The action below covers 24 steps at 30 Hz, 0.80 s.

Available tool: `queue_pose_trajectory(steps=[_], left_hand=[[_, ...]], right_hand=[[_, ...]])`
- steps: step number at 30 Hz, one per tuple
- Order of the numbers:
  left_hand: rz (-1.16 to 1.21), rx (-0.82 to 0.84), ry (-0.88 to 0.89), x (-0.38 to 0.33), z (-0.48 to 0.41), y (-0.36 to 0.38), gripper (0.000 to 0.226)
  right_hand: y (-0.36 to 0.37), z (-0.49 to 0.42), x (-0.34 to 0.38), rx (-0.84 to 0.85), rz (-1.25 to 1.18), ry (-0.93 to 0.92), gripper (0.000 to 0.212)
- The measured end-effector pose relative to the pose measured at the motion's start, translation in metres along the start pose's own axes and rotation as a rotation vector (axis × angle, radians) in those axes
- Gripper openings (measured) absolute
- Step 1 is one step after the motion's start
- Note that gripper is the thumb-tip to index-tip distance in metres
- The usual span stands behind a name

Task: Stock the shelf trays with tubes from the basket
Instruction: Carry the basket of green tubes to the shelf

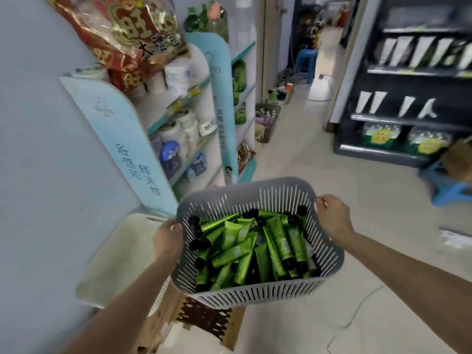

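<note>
Item: grey slotted basket [255,293], held in the air over the tiled floor [319,175], in the lower middle of the head view.

Contents: green tubes [278,238] with black caps, heaped loosely and lying at crossed angles. All of them are inside the basket.

Left hand [167,238]: on the basket's left rim, fingers curled over the edge, grasping it.

Right hand [332,218]: on the far right corner of the rim, fingers curled round it, grasping it.

Left of the aisle: pale blue shelving [132,139] with printed side panels, carrying white jars [178,75] and a red-and-gold packet [122,34] on top.

Right of the aisle: black shelf unit [357,118], well apart from the basket. White tubes [398,53] stand in rows on its upper levels, and yellow-labelled packs sit on the lowest.

Below the basket: a cream slotted basket [120,254] just beside the left hand, and a cardboard box [158,325].

Far end of the aisle: a blue stool [305,61].
</note>
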<state>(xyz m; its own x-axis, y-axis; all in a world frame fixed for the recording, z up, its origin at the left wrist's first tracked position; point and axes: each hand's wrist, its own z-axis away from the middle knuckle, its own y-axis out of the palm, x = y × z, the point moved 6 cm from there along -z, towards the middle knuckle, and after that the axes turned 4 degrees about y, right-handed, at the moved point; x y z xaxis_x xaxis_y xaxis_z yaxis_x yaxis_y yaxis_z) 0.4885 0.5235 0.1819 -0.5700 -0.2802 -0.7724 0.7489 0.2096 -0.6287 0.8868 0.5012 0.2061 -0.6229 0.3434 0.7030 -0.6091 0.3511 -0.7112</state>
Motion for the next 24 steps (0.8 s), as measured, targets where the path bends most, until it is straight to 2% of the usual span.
queue_pose_trajectory(steps=[4, 8, 17, 24], left_hand=[[-0.040, 0.121, 0.150, -0.070, -0.018, 0.075, 0.026], [-0.006, 0.242, 0.205, -0.120, -0.039, 0.144, 0.026], [0.007, 0.417, 0.486, -0.246, -0.101, 0.271, 0.025], [0.029, 0.528, 0.618, -0.337, -0.144, 0.352, 0.029]], right_hand=[[-0.051, -0.019, -0.056, -0.136, -0.004, 0.151, 0.028], [-0.091, -0.040, -0.097, -0.230, 0.004, 0.269, 0.029], [-0.141, -0.116, -0.145, -0.428, -0.030, 0.468, 0.027], [-0.175, -0.157, -0.157, -0.564, -0.055, 0.586, 0.027]])
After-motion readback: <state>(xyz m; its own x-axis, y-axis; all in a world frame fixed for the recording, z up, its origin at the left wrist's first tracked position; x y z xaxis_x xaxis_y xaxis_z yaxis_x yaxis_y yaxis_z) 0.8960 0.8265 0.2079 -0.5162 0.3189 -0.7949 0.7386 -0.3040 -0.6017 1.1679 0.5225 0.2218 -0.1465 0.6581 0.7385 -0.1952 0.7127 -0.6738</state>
